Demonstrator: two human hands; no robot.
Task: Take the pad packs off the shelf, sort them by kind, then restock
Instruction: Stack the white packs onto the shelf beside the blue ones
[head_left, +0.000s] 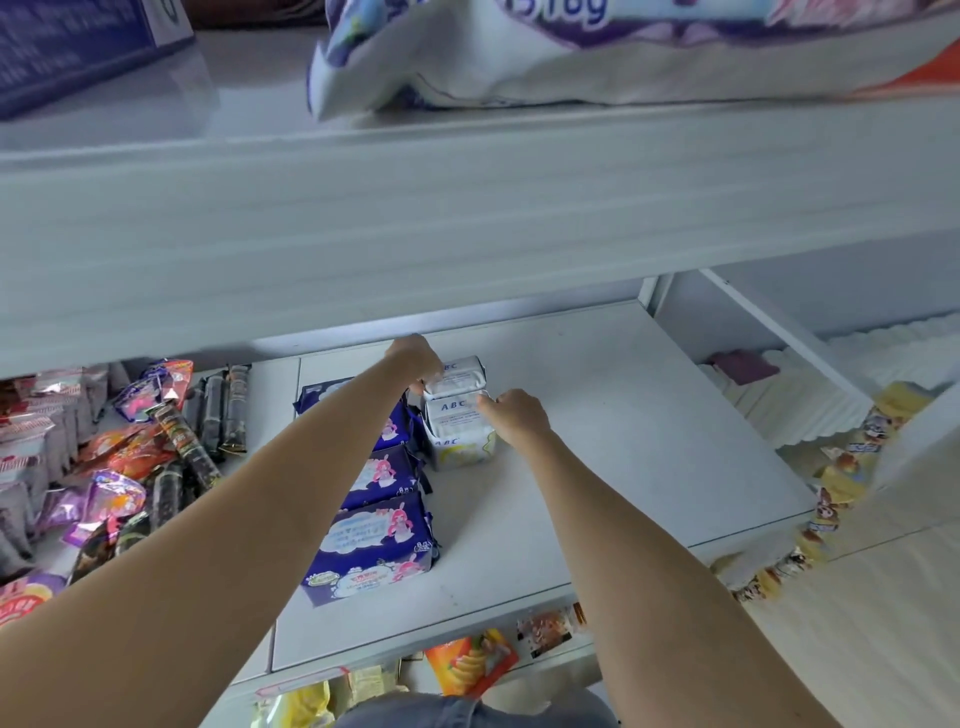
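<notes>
Arms reach out from the bottom of the view, over the white shelf (597, 467), which is the landmark for everything told below. Under the shelf's front edge sits an orange snack bag (470, 662). On the shelf, near its front and a bit left of the middle, a row of dark blue pad packs (376, 535) runs toward the back, each one touching the next. They have a pink cartoon girl printed on them.

Further back on the shelf, just right of the blue row, stands a small pile of white pad packs (457, 415) with blue letters. The right hand (511, 415) grips the right side of the pile, its fingers curled onto the middle pack. The left hand (415, 358) is at the back left of the pile, with its fingers curled down on the top pack.

Left of the shelf, on the next board, lie lots of shiny snack bags (119, 467) in red, purple and black. Right of the shelf hangs a strip of yellow packets (831, 499).

Above the shelf is a higher shelf (467, 218), and a big white and purple bag (597, 57) lies on top of it.
</notes>
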